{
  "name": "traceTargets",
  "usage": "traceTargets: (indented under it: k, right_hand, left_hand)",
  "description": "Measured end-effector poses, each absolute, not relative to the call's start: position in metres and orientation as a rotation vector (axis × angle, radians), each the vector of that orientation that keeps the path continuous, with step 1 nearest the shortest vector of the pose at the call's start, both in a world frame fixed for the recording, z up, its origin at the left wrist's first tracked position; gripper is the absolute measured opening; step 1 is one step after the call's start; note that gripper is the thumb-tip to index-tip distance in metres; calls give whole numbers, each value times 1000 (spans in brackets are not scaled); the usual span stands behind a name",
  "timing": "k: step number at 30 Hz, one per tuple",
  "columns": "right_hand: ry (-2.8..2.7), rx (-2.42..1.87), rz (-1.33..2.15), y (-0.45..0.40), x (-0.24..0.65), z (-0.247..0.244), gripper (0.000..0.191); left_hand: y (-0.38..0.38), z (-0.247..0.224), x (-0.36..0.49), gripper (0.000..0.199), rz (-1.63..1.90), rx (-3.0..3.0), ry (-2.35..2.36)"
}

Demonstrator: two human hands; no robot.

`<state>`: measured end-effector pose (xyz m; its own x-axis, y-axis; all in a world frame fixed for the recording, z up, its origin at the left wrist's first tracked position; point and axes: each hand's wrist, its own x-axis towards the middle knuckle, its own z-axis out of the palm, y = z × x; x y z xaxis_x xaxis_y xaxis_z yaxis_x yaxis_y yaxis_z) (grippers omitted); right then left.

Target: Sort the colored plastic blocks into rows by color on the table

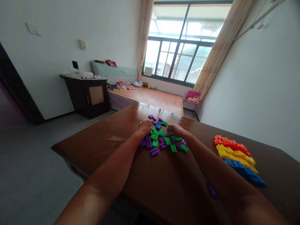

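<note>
A loose pile of small plastic toy blocks, each like joined tubes, lies on the brown table (150,184). Green blocks (154,137) and purple blocks (148,142) make up most of it, with a few blue blocks (158,125) among them. At the pile's left far side is my left hand (145,126), its fingers curled down beside purple and green blocks; what they grip, if anything, is hidden. My right hand (176,129) is at the pile's right side, fingers closed on a blue block (168,132).
On the table's right side, blocks lie in sorted rows: red (231,144), yellow (235,155) and blue (245,172). A single purple block (212,190) lies by my right forearm. Beyond the table stand a bed (154,95), a dark cabinet (85,97) and a pink chair (192,94).
</note>
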<state>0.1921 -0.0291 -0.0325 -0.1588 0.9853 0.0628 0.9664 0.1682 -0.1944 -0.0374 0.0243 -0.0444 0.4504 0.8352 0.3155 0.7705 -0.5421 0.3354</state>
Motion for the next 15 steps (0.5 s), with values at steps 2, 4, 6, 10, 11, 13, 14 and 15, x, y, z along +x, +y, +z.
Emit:
traceTargets:
  k: [2, 4, 6, 10, 11, 13, 14, 15]
  right_hand:
    - [-2161, -1962, 126, -34, 199, -27, 27]
    - [-2073, -1936, 117, -42, 210, -20, 22]
    - [-1974, -1869, 168, -53, 222, -13, 24]
    - [-1747, -1658, 472, -87, 247, -1, 37]
    - [-1689, -1624, 541, -98, 253, 2, 41]
    - [-1579, -1594, 613, -124, 269, 6, 48]
    - [-1523, -1589, 618, -138, 278, 9, 50]
    - [-1466, -1585, 613, -152, 290, 11, 53]
  left_hand:
    - [30, -44, -32, 30, 695, 2563, 1417]
    - [34, -44, -22, 30, 643, 2595, 1402]
    - [37, -44, -9, 29, 518, 2629, 1403]
    - [41, -46, 15, 33, 341, 2658, 1433]
    - [42, -46, 20, 34, 349, 2636, 1456]
    - [43, -46, 27, 34, 420, 2551, 1502]
    - [43, -46, 29, 33, 474, 2503, 1511]
    - [43, -45, 31, 30, 535, 2461, 1504]
